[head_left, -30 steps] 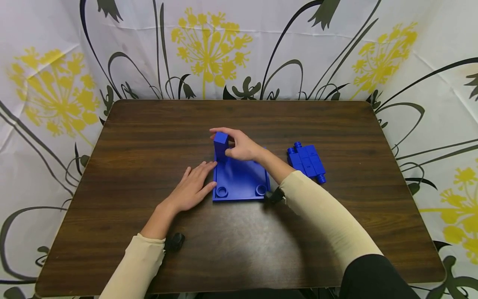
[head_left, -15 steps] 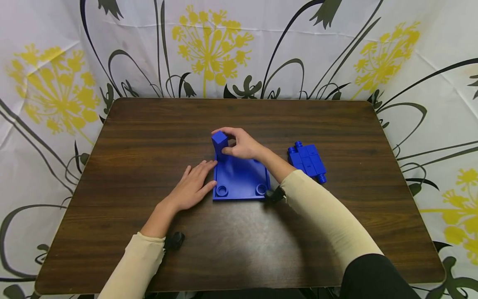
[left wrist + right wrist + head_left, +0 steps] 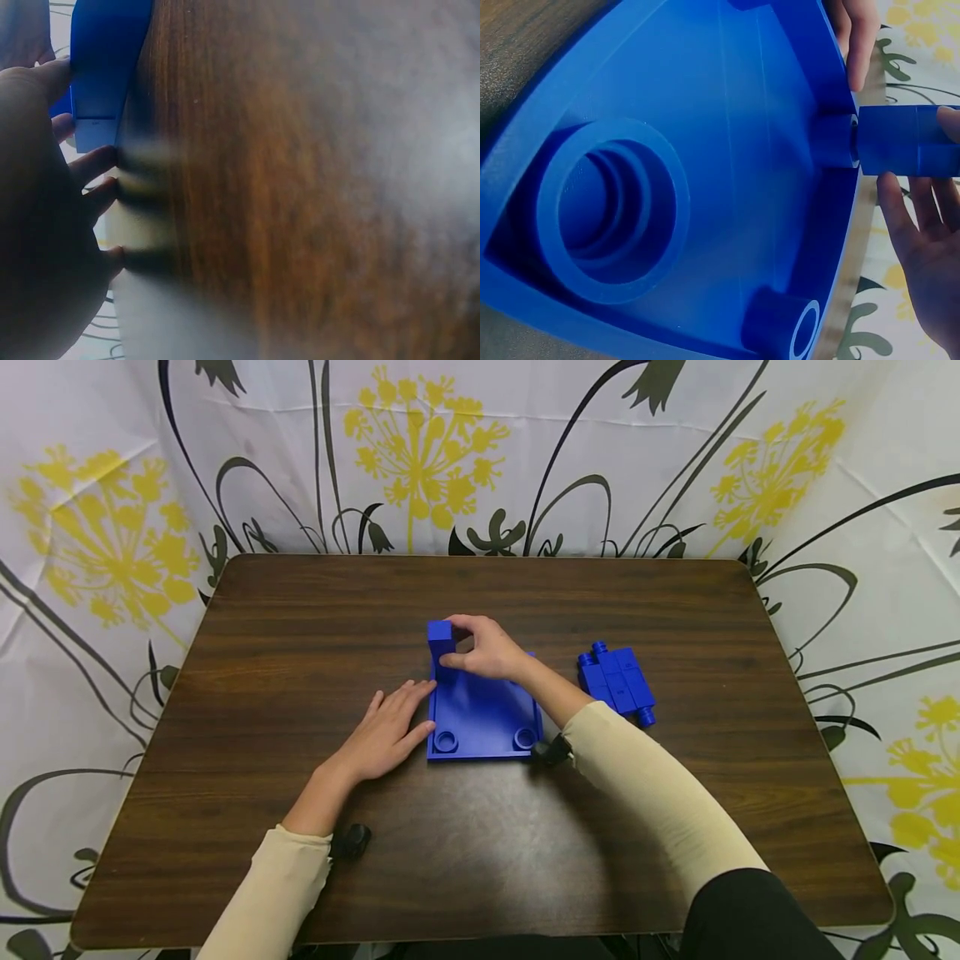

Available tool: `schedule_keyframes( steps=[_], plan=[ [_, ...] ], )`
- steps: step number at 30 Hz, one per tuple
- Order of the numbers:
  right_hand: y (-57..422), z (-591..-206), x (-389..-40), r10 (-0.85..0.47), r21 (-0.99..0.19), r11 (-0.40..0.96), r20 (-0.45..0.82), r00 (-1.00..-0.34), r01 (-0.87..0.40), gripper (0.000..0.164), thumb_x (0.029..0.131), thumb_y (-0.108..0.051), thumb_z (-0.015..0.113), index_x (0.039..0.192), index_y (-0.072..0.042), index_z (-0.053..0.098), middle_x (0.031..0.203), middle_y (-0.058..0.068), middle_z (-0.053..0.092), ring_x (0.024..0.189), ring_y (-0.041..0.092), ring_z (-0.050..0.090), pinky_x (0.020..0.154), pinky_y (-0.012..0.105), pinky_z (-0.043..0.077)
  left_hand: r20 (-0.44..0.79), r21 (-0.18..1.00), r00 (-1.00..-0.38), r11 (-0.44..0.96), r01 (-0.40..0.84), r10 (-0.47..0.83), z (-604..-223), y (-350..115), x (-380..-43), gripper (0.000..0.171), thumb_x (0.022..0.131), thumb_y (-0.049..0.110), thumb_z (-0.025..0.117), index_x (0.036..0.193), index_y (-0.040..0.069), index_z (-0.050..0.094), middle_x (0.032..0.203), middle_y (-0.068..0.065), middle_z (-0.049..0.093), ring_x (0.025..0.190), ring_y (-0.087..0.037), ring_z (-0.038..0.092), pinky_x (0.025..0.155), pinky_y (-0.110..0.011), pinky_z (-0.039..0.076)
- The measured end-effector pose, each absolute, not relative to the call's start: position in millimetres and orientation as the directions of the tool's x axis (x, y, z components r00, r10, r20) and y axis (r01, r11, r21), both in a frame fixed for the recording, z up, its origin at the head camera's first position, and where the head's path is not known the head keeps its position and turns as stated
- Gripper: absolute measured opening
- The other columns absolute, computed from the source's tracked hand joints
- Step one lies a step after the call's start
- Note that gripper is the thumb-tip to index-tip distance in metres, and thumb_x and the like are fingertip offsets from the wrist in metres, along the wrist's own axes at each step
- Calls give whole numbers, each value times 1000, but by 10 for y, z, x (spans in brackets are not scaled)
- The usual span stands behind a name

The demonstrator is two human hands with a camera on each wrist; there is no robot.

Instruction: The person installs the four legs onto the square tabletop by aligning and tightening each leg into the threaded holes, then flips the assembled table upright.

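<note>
A blue plastic tabletop panel (image 3: pixel 487 718) lies with its rimmed underside up, round sockets in its corners. At its far left corner stands a blue square-sided table leg (image 3: pixel 441 635). My right hand (image 3: pixel 489 647) grips this leg, thumb on the near side and fingers behind. In the right wrist view the leg (image 3: pixel 892 141) meets the corner socket (image 3: pixel 834 141) end to end, a thin dark gap showing at the joint. My left hand (image 3: pixel 386 735) rests at the panel's left side, fingers extended, fingertips at the edge; the left wrist view shows them against the panel's side wall (image 3: pixel 105 67).
Several more blue legs (image 3: pixel 617 683) with round pegs lie side by side to the right of the panel, beyond my right forearm. The brown wooden table (image 3: pixel 315 627) ends at a patterned curtain (image 3: pixel 420 452) behind it.
The leg has turned about its upright axis, its top now facing square-on rather than cornerwise. My right fingers have shifted slightly right with it; the left hand stays put.
</note>
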State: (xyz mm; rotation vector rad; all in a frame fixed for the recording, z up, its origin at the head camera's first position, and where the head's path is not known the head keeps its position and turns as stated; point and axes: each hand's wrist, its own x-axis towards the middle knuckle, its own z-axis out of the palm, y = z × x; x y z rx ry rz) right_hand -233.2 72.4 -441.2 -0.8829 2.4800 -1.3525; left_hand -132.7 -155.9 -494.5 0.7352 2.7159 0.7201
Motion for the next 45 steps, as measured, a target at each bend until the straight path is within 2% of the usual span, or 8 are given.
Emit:
schedule_keyframes(
  steps=[10,14,19,22,25,28,39,45],
  plan=[
    [700,-4429,-2292,-563,-774,472,103,-820,-421,49,86,-17,76,129,-2,59,113,10,64,106,23,59,97,45,44,-107,515,-849,759,398,518,-4958,-1561,-1333,63,104,49,38,158,25,18,161,-10,22,149,-27,11,112,-63,2],
    [704,-4420,-2295,-566,-776,475,92,-819,-415,52,85,-17,77,131,-2,57,115,10,63,106,23,59,95,41,46,-106,516,-849,758,398,518,-4960,-1561,-1336,63,104,50,38,158,25,18,161,-9,21,149,-27,11,112,-63,2],
    [729,-4418,-2323,-607,-858,366,74,-791,-361,60,84,-5,73,140,-5,50,130,13,57,117,26,55,95,40,48,-100,518,-848,755,403,521,-4967,-1559,-1339,63,104,49,39,158,25,19,160,-10,23,149,-28,12,112,-63,2],
    [745,-4400,-2334,-639,-906,275,77,-765,-321,66,82,5,64,144,-7,46,141,15,50,128,26,49,104,45,41,-98,521,-848,753,402,521,-4966,-1558,-1338,63,104,49,39,158,24,20,160,-11,23,149,-28,12,112,-63,2],
    [754,-4379,-2343,-662,-929,219,82,-745,-297,69,81,10,58,146,-6,43,144,18,48,132,24,47,108,44,36,-100,524,-848,752,400,521,-4967,-1556,-1338,63,104,48,40,158,23,20,160,-11,23,149,-29,12,112,-64,2],
    [751,-4366,-2348,-677,-938,195,81,-732,-285,69,81,12,56,146,-5,43,142,20,50,130,23,50,108,41,36,-105,523,-848,754,397,519,-4960,-1554,-1336,63,104,48,40,158,24,20,161,-10,22,149,-28,11,112,-63,1],
    [724,-4362,-2348,-669,-935,215,69,-740,-281,60,84,9,63,141,1,48,141,18,50,121,26,55,102,44,42,-107,522,-848,755,397,519,-4939,-1547,-1325,63,104,48,39,158,22,21,161,-9,22,149,-28,12,112,-63,1],
    [705,-4350,-2344,-631,-907,287,62,-773,-307,53,83,-1,74,133,0,55,124,14,60,114,26,58,93,40,50,-98,521,-847,752,404,523,-4953,-1553,-1333,63,104,49,39,158,22,21,160,-11,22,149,-29,12,112,-64,2]
  ],
)
